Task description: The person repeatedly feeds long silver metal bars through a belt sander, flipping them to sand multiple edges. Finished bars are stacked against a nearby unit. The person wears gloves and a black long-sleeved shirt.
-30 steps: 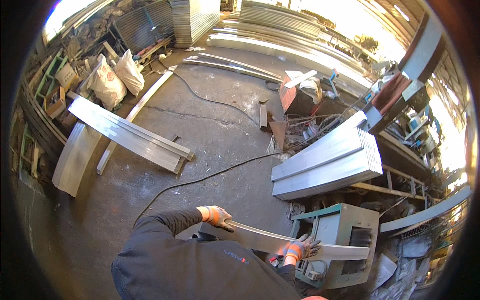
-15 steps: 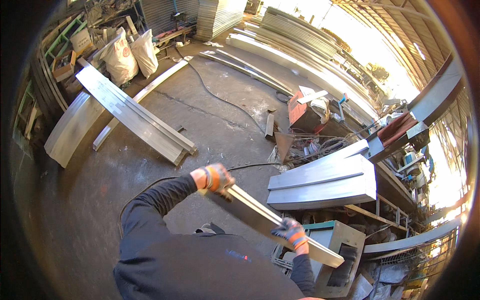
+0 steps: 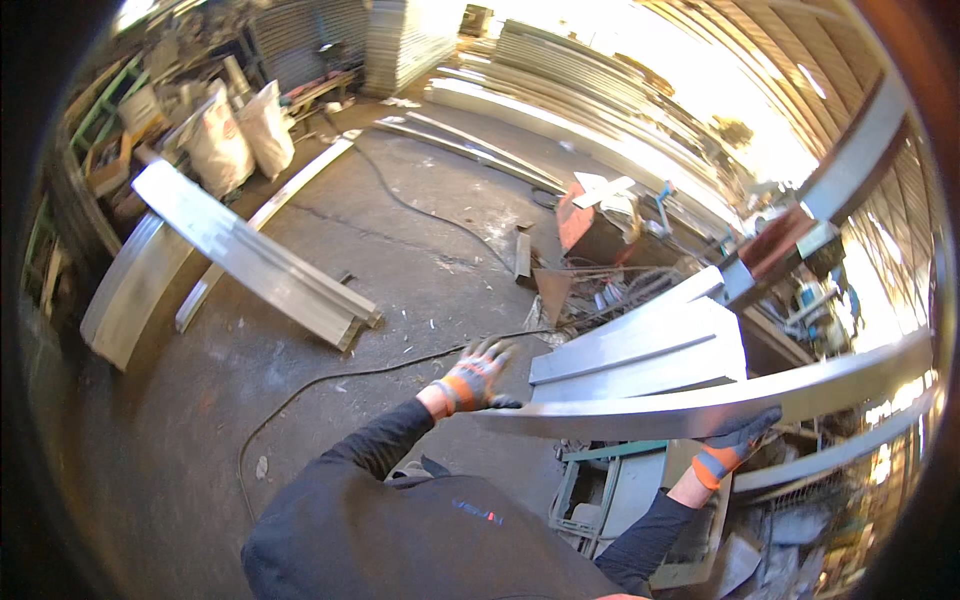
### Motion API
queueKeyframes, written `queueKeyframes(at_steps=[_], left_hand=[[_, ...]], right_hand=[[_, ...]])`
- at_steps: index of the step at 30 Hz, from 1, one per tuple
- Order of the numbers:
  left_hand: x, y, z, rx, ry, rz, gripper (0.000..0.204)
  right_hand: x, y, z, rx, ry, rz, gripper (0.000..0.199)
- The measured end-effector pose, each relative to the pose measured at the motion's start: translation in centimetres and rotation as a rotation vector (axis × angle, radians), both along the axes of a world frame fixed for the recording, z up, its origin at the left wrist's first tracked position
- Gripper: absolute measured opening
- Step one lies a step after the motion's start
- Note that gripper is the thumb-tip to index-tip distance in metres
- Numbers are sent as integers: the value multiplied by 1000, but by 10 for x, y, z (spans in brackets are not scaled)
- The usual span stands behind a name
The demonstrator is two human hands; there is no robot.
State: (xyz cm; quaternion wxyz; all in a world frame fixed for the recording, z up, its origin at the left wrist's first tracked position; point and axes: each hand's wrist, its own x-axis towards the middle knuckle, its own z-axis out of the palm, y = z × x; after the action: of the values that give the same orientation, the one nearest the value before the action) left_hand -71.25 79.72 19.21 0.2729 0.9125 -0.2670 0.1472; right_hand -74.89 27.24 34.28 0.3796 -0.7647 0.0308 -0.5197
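A long grey sheet-metal panel (image 3: 640, 415) is held out in front of me, stretching from near my left hand toward the right rim. At its left end, my left hand (image 3: 472, 380), in a grey and orange work glove, is open with fingers spread and the thumb by the panel's corner. Farther along, my right hand (image 3: 735, 445), gloved alike, grips the panel's lower edge; part of its grip is hidden. Just beyond the panel lies a stack of similar ribbed metal panels (image 3: 640, 345), partly covered by the held one.
Crossed metal panels (image 3: 260, 265) lie on the floor at left, near white sacks (image 3: 220, 145). A black cable (image 3: 300, 390) winds over the floor. A green-framed metal cabinet (image 3: 625, 495) stands below the held panel. Long metal stacks (image 3: 560, 80) line the back; a steel beam (image 3: 850, 180) rises at right.
The panel has swung from a steep slant across my front to a nearly level position farther right. My right hand has moved right and up with it; my left hand's fingers have opened off it.
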Motion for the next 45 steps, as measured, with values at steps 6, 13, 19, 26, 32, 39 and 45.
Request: queueKeyframes(at_steps=[6, 13, 19, 26, 32, 39, 45], left_hand=[[-6, 19, -69, 134, 662, -252, 77], [-54, -32, -128, 606, 885, -416, 71], [-60, -132, -134, 633, 797, -339, 57], [-62, -327, -187, 537, 840, -519, 53], [-72, -543, -224, 496, 593, -896, 59], [-111, -674, -233, 361, 1070, -605, 70], [-83, -601, -244, 376, 998, -652, 67]], right_hand=[[-73, -83, -149, 1326, -331, 457, 84], [-165, -115, -304, 1406, 252, -808, 92], [-193, -188, -340, 640, 364, -931, 61], [-193, -358, -342, 2, 1074, -1043, 72], [-202, -564, -342, 105, 1420, -1128, 91], [-222, -674, -379, -54, 1275, -1258, 73], [-207, -597, -382, -47, 1211, -1243, 71]])
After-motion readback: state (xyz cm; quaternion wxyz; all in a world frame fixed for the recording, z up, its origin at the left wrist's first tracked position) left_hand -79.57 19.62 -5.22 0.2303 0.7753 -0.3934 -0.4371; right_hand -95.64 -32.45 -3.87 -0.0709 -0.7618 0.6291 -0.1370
